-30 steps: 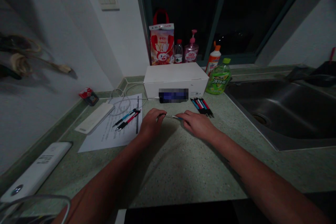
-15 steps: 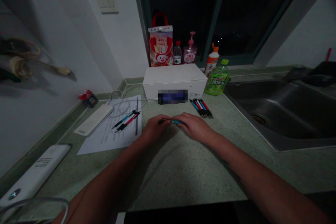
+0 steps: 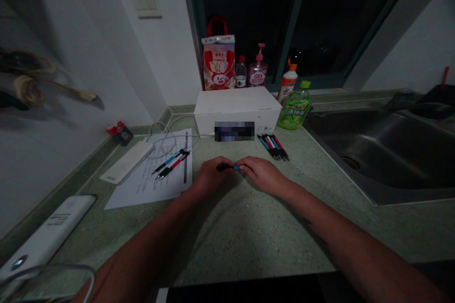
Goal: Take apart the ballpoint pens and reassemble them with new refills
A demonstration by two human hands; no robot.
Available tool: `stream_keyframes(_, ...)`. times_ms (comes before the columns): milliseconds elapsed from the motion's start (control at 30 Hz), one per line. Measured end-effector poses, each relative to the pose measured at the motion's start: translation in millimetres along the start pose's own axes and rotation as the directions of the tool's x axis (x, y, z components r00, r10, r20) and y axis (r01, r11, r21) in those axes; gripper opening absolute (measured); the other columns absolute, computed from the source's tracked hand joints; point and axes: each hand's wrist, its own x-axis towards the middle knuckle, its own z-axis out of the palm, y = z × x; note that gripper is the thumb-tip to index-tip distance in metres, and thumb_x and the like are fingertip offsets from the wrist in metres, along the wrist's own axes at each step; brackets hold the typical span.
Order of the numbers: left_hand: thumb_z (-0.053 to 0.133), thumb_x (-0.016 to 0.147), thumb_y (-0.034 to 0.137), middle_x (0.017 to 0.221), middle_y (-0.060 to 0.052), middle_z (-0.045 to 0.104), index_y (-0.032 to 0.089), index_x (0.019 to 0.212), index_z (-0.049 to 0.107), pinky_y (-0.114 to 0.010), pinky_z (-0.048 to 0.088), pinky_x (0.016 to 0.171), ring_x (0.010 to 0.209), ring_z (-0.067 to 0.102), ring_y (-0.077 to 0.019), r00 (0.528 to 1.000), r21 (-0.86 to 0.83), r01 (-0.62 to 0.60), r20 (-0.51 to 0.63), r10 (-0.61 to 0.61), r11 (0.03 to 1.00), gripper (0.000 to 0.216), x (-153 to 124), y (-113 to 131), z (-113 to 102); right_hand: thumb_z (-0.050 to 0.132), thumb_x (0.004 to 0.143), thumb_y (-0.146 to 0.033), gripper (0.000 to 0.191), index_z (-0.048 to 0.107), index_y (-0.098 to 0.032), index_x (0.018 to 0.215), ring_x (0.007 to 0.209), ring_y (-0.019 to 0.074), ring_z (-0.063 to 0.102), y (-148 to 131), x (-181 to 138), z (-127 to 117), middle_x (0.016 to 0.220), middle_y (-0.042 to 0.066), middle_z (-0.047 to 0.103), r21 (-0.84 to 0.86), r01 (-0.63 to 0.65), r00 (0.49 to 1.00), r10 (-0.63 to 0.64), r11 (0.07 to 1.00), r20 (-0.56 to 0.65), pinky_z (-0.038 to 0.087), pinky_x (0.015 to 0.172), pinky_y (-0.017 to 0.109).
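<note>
Gripping one blue-and-black pen (image 3: 229, 167) between both hands | left hand (image 3: 209, 177) apparently black end | right hand (image 3: 261, 175) blue end

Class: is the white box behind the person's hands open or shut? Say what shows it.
Shut. The white box shows a flat top flush along its visible edges, with no gap.

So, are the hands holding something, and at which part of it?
Yes, both hold one pen. The left hand grips its black end and the right hand grips its blue end.
</note>
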Motion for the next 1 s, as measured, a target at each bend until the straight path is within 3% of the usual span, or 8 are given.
stream_keyframes(133,0.069,0.08,0.016,0.087,-0.001,0.075,0.02,0.09,0.075,-0.029,0.053,0.079,0.082,0.069,-0.0165,0.999,0.046,-0.034,-0.015,0.035,0.998,0.012,-1.3,-0.3,0.7,0.072,0.091,-0.014,0.018,0.065,-0.017,0.107,0.089,0.018,0.064,0.5,0.0,1.4,0.099,0.003,0.069,0.042,-0.031,0.998,0.033,0.999,-0.046,0.044,0.076,0.026)
stream_keyframes(233,0.07,0.08,0.018,0.087,-0.001,0.074,0.022,0.09,0.076,-0.03,0.053,0.079,0.081,0.067,-0.0167,0.996,0.12,-0.078,-0.027,0.082,0.99,0.012,-1.9,-1.3,0.3,0.065,0.099,-0.019,0.004,0.067,-0.017,0.099,0.086,0.0177,0.063,1.4,0.9,1.7,0.095,0.003,0.069,0.005,-0.032,0.999,0.032,0.999,-0.01,0.042,0.074,0.026)
stream_keyframes(333,0.07,0.079,0.015,0.088,-0.002,0.074,0.023,0.089,0.076,-0.031,0.052,0.082,0.083,0.066,-0.0168,0.993,0.145,-0.115,-0.022,0.12,0.983,0.014,-1.6,-3.0,0.7,0.054,0.105,-0.021,0.018,0.069,-0.017,0.095,0.087,0.0181,0.063,1.4,1.8,1.4,0.094,0.004,0.068,-0.043,-0.022,0.999,0.023,0.999,0.03,0.042,0.076,0.027)
stream_keyframes(433,0.07,0.079,0.016,0.087,-0.002,0.073,0.022,0.089,0.076,-0.031,0.052,0.081,0.081,0.066,-0.0169,0.994,0.114,-0.105,-0.027,0.109,0.988,0.014,-0.7,-5.0,1.9,0.067,0.099,-0.025,0.008,0.068,-0.018,0.103,0.089,0.0183,0.064,0.3,1.4,0.8,0.097,0.003,0.068,-0.001,-0.052,0.999,0.052,0.999,0.007,0.042,0.075,0.026)
stream_keyframes(533,0.07,0.079,0.019,0.086,-0.004,0.073,0.022,0.089,0.075,-0.031,0.051,0.078,0.079,0.065,-0.0174,0.992,0.066,-0.098,-0.067,0.102,0.993,0.011,-0.4,-6.0,2.9,0.077,0.09,-0.024,0.023,0.065,-0.019,0.108,0.088,0.0181,0.064,0.1,0.4,0.5,0.097,0.001,0.069,0.042,-0.081,0.996,0.082,0.996,-0.033,0.042,0.074,0.026)
stream_keyframes(633,0.071,0.077,0.02,0.085,-0.004,0.072,0.022,0.085,0.075,-0.032,0.051,0.078,0.079,0.064,-0.0179,0.99,0.054,-0.116,-0.079,0.12,0.992,0.01,-0.8,-5.5,3.8,0.068,0.097,-0.021,0.005,0.066,-0.019,0.1,0.085,0.0176,0.064,1.7,0.6,0.8,0.095,0.001,0.07,0.02,-0.063,0.997,0.064,0.998,-0.039,0.041,0.073,0.026)
stream_keyframes(867,0.061,0.087,0.04,0.084,-0.004,0.072,0.018,0.092,0.07,-0.031,0.052,0.075,0.077,0.066,-0.0181,0.996,-0.058,0.031,-0.081,-0.036,0.998,0.025,1.2,-2.5,0.7,0.061,0.102,-0.022,0.01,0.069,-0.019,0.098,0.09,0.0199,0.065,6.7,2.9,-0.9,0.096,0.003,0.071,-0.056,-0.108,0.992,0.104,0.993,-0.068,0.042,0.073,0.027)
stream_keyframes(1000,0.065,0.081,0.032,0.084,-0.004,0.073,0.018,0.088,0.07,-0.03,0.052,0.076,0.079,0.066,-0.0177,0.995,-0.108,0.022,-0.095,-0.032,0.994,0.017,3.1,0.6,-4.0,0.062,0.101,-0.022,0.008,0.07,-0.02,0.098,0.09,0.0202,0.065,8.1,2.9,-3.5,0.097,0.002,0.07,-0.063,-0.123,0.989,0.117,0.99,-0.094,0.043,0.073,0.027)
